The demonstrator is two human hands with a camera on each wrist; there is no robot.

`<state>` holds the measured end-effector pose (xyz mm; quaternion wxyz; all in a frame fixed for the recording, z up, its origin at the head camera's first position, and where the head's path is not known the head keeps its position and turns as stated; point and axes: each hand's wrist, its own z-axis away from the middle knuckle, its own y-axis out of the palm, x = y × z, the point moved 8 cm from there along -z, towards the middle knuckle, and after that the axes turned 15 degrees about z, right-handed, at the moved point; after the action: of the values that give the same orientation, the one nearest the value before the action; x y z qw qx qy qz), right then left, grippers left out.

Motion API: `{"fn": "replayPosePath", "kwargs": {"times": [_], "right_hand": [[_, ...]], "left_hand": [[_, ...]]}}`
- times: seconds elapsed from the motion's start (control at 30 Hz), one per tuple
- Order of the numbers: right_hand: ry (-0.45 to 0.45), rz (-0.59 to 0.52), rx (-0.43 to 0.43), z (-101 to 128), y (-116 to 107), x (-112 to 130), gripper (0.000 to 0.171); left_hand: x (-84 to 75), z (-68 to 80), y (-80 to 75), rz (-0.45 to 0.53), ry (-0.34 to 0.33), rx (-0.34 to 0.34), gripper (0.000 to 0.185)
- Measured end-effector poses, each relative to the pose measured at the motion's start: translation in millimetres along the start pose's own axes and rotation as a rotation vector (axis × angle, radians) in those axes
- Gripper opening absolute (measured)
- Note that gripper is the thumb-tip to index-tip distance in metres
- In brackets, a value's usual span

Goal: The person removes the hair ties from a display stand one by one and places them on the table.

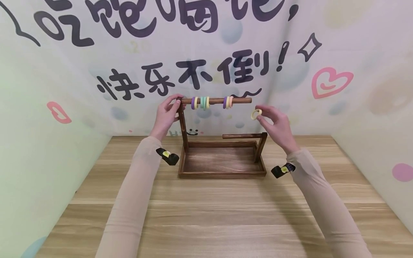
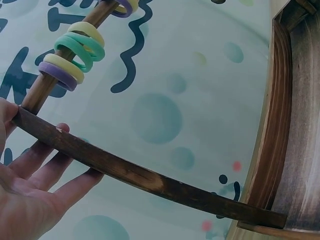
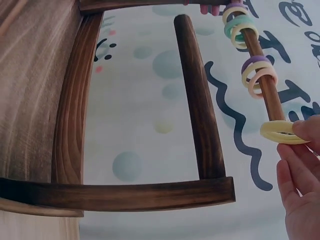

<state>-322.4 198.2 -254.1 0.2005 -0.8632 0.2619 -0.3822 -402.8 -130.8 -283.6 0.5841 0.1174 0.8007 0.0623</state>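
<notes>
A dark wooden rack has a tall post [image 1: 183, 125] at the left, with a round upper rod [image 1: 238, 100] reaching right from its top. My left hand [image 1: 167, 114] holds the post's top corner, thumb on one side and fingers behind it. Two groups of bands hang on the rod: purple, yellow and green hair ties [image 2: 75, 52] near the post, and purple, yellow and peach hair ties [image 3: 260, 77] farther along. Between thumb and fingertips my right hand [image 1: 277, 125] pinches a pale yellow hair tie [image 1: 256, 114], just right of and below the rod's free end.
The rack's shallow tray [image 1: 222, 175] stands on the wood-grain table [image 1: 206, 215]. A short post [image 1: 260, 148] on its right side carries a lower rod [image 1: 242, 136] pointing left, below my right hand. A printed cloth [image 1: 206, 46] hangs close behind the rack.
</notes>
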Motion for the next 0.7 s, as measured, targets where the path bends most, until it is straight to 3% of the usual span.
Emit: {"fn": "replayPosePath", "kwargs": {"times": [0.7], "right_hand": [[-0.037,-0.059,0.081,23,27,8,0.031]], "left_hand": [[-0.1,-1.6,-3.8,0.006,-0.055,0.007,0.025]]}}
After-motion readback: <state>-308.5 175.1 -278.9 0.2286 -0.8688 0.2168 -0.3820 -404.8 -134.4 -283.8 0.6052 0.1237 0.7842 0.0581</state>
